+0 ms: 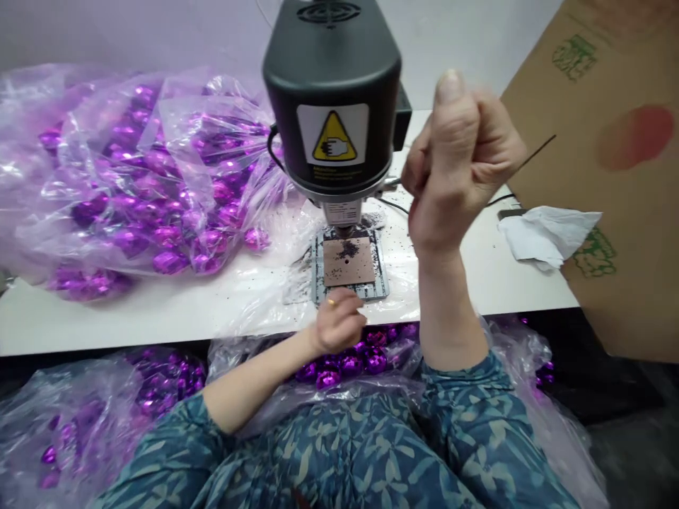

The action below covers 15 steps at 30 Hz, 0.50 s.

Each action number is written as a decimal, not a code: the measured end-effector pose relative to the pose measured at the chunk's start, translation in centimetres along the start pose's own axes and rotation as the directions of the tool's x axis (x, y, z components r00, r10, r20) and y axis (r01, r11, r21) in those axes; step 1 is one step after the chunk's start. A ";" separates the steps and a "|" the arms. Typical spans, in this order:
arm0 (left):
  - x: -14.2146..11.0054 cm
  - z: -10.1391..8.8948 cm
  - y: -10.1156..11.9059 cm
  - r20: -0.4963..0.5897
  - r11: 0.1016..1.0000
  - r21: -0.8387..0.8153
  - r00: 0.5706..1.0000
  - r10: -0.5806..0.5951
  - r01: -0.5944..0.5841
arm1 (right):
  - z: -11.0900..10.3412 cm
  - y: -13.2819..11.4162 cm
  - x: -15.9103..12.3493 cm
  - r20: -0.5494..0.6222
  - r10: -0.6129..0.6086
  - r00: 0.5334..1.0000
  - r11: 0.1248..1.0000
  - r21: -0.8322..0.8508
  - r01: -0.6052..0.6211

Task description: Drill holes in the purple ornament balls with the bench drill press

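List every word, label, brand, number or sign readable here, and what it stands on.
Warning sign, a yellow triangle showing a hand: on the black machine.
Lettering below the triangle, perhaps "Attention": too blurred to be sure.
White label lower on the machine: too small to read.
Green prints on the cardboard: no readable words.

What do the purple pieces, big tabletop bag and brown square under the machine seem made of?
Purple pieces: probably plastic, metallic finish, by their mirrored highlights.
Tabletop bag: thin plastic film, clear and glossy; it creases and shows its contents.
Brown square: possibly fibreboard, matte; flat, even colour suggests it, but that's unconfirmed.
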<state>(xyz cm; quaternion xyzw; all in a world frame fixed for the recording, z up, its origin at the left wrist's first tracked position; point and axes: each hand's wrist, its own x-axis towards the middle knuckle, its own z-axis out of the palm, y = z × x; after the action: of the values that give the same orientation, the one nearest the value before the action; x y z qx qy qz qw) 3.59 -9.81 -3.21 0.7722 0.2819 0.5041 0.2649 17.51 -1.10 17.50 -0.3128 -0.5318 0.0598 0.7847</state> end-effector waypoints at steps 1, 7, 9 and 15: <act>-0.2 2.3 0.6 0.157 1.000 -0.027 0.988 -0.008 0.012 | -0.1 -0.1 -0.1 0.013 0.023 1.000 0.998 -0.060 -0.022; 7.2 16.2 1.2 0.425 0.992 -0.096 0.905 -0.030 0.078 | -0.6 -1.4 -0.5 0.161 0.225 0.961 0.968 -0.149 -0.202; 11.1 19.2 0.7 0.511 0.997 -0.064 0.860 -0.004 0.043 | -0.8 -1.8 -0.4 0.169 0.226 0.959 0.973 0.004 -0.230; 18.1 20.2 -0.7 0.885 0.972 -0.232 0.408 0.224 -0.032 | -0.8 -1.3 -1.2 0.298 0.222 0.929 0.966 0.066 -0.252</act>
<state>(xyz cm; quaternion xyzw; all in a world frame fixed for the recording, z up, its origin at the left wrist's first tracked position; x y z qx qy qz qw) 28.29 0.85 0.63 0.9138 -0.0119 0.0499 0.4029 17.41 -2.97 17.10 -0.3219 -0.5948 0.2261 0.7010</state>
